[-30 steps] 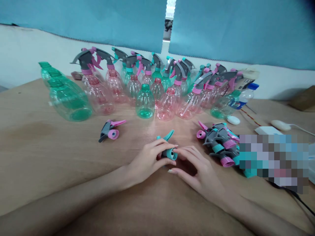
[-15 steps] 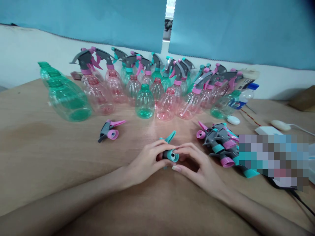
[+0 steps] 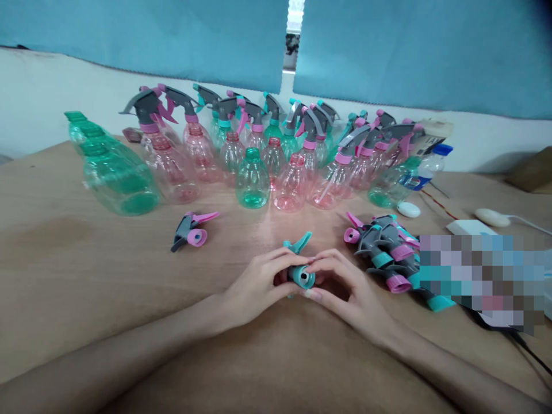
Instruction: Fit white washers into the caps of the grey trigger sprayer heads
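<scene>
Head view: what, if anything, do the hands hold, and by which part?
The left hand holds a spray head by its grey body, behind the teal collar; the right hand's fingertips are at that collar, their grip unclear.

Near the centre of the frame, the teal-collared trigger spray head (image 3: 295,273) now sits slightly lower, its teal trigger (image 3: 304,242) reaching farther right and its threaded collar (image 3: 306,283) turned to show more of its opening. The thumb of the right hand (image 3: 364,302), apart from the collar a second ago, is now at its lower edge. The thumb of the left hand (image 3: 259,279) no longer stretches along the collar.
</scene>
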The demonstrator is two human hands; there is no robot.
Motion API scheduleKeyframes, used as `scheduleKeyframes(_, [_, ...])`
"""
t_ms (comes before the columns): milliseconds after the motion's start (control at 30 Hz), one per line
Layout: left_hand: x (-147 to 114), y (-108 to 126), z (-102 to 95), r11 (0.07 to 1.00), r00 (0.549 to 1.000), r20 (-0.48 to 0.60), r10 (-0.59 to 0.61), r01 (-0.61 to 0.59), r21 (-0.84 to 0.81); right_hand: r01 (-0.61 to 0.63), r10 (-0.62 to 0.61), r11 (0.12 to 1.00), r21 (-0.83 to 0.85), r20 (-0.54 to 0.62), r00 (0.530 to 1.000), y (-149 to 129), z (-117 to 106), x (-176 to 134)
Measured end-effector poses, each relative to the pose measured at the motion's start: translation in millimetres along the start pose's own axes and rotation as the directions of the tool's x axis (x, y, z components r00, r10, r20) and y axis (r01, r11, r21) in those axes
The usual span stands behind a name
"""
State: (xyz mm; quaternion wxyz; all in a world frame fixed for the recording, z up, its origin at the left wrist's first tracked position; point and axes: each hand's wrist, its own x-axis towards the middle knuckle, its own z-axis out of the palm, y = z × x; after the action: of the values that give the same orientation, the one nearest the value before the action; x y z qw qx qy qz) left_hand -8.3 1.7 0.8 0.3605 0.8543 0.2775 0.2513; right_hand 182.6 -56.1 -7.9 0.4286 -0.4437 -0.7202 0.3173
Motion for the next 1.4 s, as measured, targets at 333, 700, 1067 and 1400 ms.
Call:
scheduleKeyframes(333, [-2.5,-1.7,2.6,1.0,0.999,0.044,-0.009,0.01,-0.028,0.059,-0.065,0.985,-0.163,-0.027,0.998,-6.0,0.7,2.8])
scheduleKeyframes(700, [-4.3,-3.1,5.2,0.999,0.999,0.025,-0.038,0.038,0.012,0.174,-0.167,0.948,-0.267,0.049,0.985,3.5,5.9,1.6])
scheduleKeyframes(1067, [1.0,4.0,1.1,0.991,0.989,-0.073,-0.128,0.124,-0.057,0.071,-0.066,0.964,-0.258,0.027,0.997,5.7,-0.9,6.1])
scheduleKeyframes(1400, [1.5,-3.4,0.3,0.965,0.947,-0.194,-0.255,0.234,-0.121,-0.021,0.004,0.929,-0.369,-0.047,0.999,13.4,-31.4,10.9])
